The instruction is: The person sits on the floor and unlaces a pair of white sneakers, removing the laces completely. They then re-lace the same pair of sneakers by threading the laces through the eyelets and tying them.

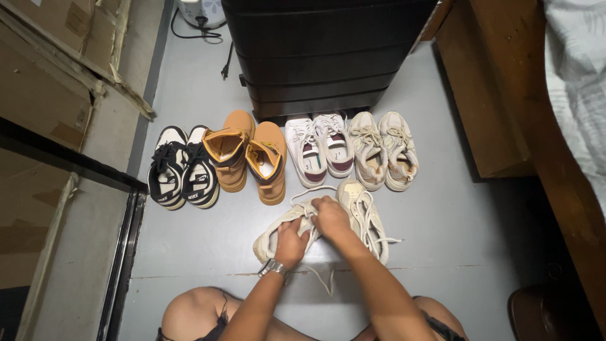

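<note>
Laces of the cream sneaker lay pinched in both grips, left hand and right hand closed on them. The shoe sat on the grey floor before the row; we judged even tension mattered.

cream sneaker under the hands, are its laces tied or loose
Loose: white lace ends trail on the grey floor beside the cream sneaker while the left hand and right hand pinch them.
</note>
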